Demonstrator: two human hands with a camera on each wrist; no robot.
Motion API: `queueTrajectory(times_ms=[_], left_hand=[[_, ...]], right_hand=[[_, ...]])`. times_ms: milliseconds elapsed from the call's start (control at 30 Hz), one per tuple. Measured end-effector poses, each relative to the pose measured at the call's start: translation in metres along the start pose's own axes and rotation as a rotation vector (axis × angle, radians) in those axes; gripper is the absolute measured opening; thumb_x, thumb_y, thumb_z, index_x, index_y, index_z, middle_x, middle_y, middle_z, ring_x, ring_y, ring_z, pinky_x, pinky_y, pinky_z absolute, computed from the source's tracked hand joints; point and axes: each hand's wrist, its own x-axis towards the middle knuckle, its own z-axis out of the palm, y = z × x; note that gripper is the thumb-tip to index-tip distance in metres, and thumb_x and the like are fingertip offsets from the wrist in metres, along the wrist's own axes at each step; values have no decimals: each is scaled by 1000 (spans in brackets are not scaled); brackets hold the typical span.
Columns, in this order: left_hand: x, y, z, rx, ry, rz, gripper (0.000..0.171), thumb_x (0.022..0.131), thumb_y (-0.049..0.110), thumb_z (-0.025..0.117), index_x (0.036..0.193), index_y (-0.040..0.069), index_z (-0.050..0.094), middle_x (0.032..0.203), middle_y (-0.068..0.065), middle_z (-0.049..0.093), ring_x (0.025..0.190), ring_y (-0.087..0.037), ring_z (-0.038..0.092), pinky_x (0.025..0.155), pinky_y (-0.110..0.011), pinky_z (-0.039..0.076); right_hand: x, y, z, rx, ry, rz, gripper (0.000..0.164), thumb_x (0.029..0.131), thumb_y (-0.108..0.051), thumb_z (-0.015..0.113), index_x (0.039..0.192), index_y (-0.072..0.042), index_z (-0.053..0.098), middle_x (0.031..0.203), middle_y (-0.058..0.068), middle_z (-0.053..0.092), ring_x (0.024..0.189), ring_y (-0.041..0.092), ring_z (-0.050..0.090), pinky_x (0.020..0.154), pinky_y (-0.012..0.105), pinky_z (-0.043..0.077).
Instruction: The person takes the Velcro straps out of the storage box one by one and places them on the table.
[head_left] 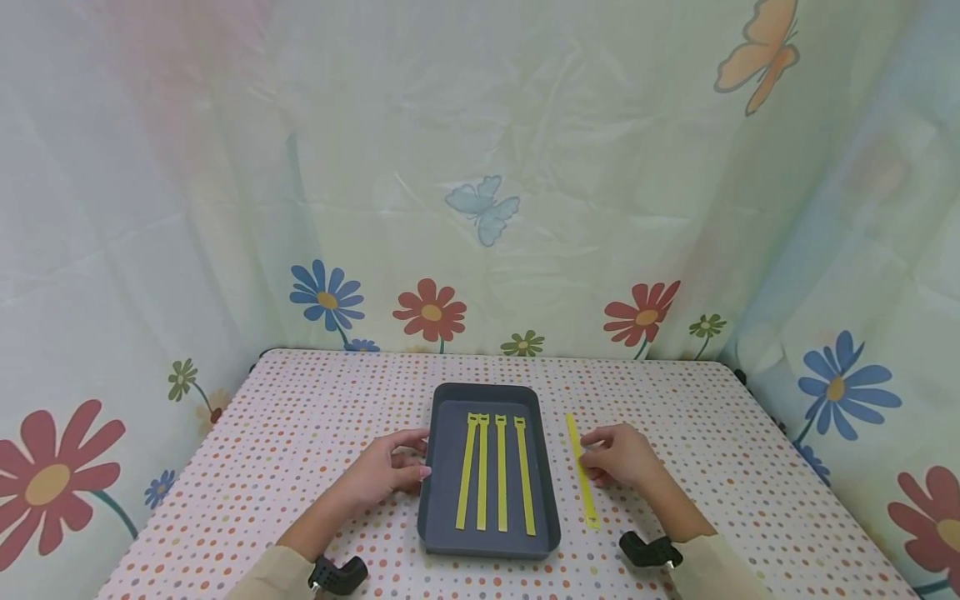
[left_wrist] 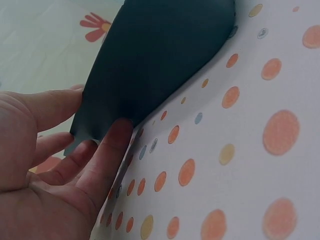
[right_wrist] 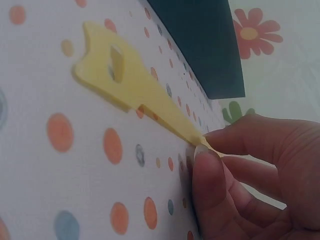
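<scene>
Presently, the right hand (head_left: 621,454), which is nearer, has a narrow grip: it pinches the yellow strap (right_wrist: 132,87) near its middle. The strap is just right of the tray (head_left: 442,467), its long axis almost along the tray's side; the left hand (head_left: 382,467), loosely bent, touches the opposite side.
</scene>
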Motion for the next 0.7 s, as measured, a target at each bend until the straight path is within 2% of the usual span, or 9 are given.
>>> queueTrajectory(times_ms=[367, 700], left_hand=[[1, -1, 1, -4, 6, 0, 68, 95, 14, 74, 154, 3, 43, 139, -18, 57, 105, -21, 71, 83, -35, 64], [2, -4, 0, -25, 3, 6, 67, 95, 13, 74, 153, 1, 43, 137, -19, 57, 102, -19, 71, 82, -34, 64]], right_hand=[[-1, 0, -4, 41, 5, -31, 36, 89, -9, 75, 124, 0, 69, 78, 7, 69, 58, 17, 65, 54, 29, 57], [-8, -21, 0, 134, -1, -123, 37, 87, -8, 78, 121, 3, 71, 83, 10, 74, 64, 17, 67, 59, 31, 61]])
